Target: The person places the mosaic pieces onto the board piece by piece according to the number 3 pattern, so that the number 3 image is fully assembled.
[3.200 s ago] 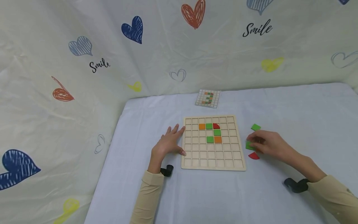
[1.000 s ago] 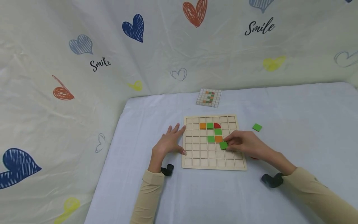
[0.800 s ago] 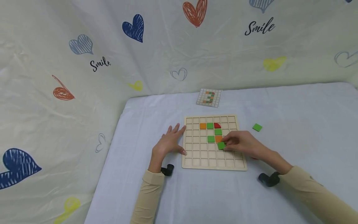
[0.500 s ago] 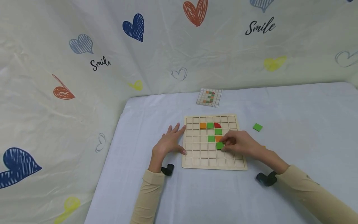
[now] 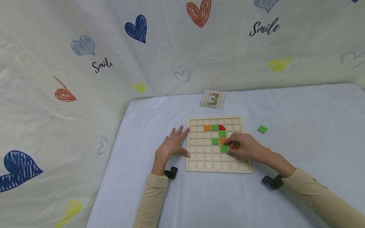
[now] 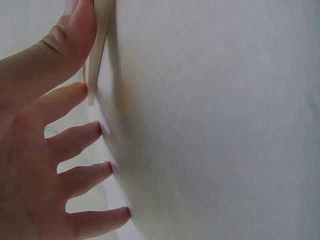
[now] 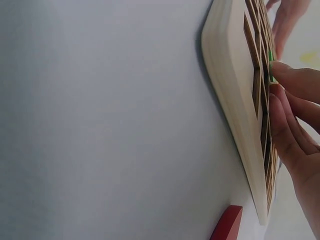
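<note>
Found lowest green square tile (image 5: 224, 148) right of centre on the wooden grid board (image 5: 208, 157), pinched from the board's right by the nearer right hand (image 5: 243, 145), opposite the left hand (image 5: 171, 145), spread at its left edge.

the pale, square, gridded wooden board (image 5: 215, 156) looks smooth and matt. beneath it, the broad white cloth (image 5: 216, 199) looks matt, faintly creased.
</note>
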{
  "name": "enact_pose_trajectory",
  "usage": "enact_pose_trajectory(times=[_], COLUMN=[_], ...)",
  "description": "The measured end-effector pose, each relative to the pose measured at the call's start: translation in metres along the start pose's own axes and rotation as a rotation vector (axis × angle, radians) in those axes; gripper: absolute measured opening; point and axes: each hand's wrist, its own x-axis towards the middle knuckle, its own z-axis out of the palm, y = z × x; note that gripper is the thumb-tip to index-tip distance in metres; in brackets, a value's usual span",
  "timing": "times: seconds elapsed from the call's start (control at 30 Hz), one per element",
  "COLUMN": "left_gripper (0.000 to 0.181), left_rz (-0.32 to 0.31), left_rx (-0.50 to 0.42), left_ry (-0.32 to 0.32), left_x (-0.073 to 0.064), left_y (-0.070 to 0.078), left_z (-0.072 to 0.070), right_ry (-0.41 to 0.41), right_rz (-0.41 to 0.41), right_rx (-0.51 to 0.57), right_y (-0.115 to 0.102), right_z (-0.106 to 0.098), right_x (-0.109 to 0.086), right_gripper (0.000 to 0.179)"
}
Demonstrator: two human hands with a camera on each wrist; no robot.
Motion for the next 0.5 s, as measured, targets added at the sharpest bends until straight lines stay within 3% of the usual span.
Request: enact_pose_trajectory(times=[0.5], left_gripper=[0.116], left_rz=[-0.013], left_rx=[0.014], left_ry=[-0.001], left_x=[0.002], left_y=[0.0], left_z=[0.001], right_ry=[0.101], right_rz=[-0.004], right_rx=[-0.02], right_y=[0.014], right_z=[-0.016], right_x=[-0.022], right_gripper=[0.021])
